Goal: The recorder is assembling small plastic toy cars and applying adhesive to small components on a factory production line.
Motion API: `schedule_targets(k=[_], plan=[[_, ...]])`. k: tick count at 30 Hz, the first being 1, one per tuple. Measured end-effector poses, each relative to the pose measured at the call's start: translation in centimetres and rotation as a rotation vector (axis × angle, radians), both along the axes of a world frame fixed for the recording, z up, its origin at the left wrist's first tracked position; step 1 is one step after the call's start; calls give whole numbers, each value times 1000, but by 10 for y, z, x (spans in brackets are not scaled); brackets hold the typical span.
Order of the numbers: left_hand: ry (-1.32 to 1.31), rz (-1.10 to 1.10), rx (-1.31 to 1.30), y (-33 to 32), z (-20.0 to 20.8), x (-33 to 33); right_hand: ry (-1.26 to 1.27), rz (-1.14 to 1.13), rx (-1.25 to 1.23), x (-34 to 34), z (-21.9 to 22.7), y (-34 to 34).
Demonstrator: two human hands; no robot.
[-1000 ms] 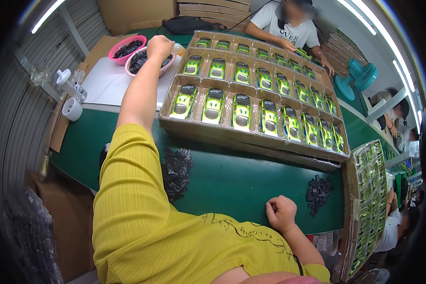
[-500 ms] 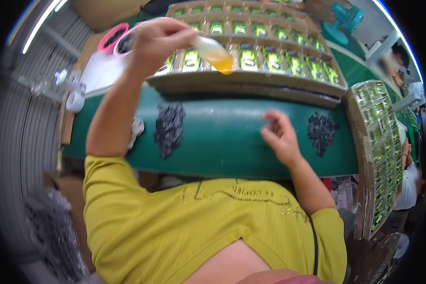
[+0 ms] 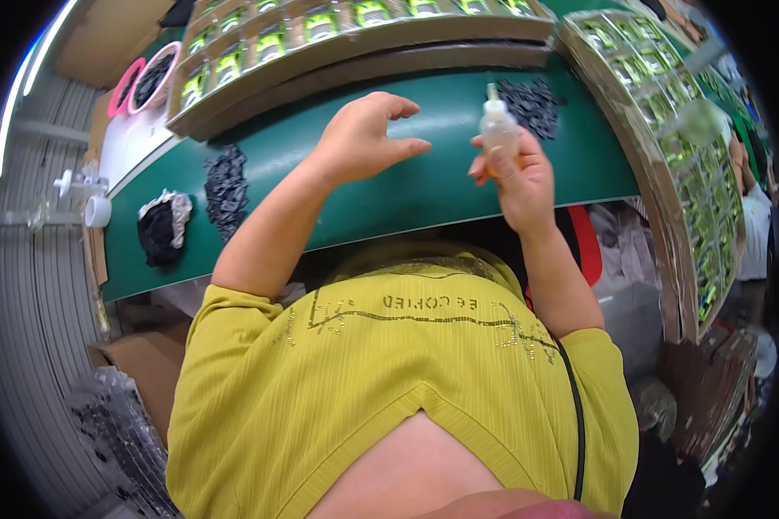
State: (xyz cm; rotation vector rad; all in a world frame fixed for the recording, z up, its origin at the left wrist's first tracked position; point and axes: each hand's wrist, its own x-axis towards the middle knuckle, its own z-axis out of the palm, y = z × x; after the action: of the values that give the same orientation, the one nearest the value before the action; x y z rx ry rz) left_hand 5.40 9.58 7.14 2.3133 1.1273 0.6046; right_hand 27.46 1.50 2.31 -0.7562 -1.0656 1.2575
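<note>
L hand (image 3: 370, 143) empty, thumb & fingers apart, above green table (image 3: 385, 201); R hand (image 3: 521, 180) wrapped round small bottle (image 3: 498, 131). Tray (image 3: 407, 36) of toy cars (image 3: 320, 24) at far side, cut off up top. L pile (image 3: 226, 195) & R pile (image 3: 532, 108) of black bits, prob. spread for reach. Bottle's over table nr R pile, nozzle up, prob. vs drips; grip hides its base.

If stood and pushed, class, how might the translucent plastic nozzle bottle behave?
The translucent plastic nozzle bottle may tip easily, its body narrow beneath a thin spout. It looks light, the right hand alone holding it; its translucency suggests thin, squeezable plastic.
</note>
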Motion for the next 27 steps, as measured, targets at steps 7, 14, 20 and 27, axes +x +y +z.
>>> schedule_targets(k=[7,14,20,27], plan=[[-70,-177,318,34,-31,135,15,-453,104,106,2,-31],[283,-287,425,58,-54,225,222,-511,82,132,5,-45],[410,-337,437,59,-74,202,405,-462,80,156,-2,-52],[386,-302,447,43,-71,114,515,-258,162,164,9,-36]])
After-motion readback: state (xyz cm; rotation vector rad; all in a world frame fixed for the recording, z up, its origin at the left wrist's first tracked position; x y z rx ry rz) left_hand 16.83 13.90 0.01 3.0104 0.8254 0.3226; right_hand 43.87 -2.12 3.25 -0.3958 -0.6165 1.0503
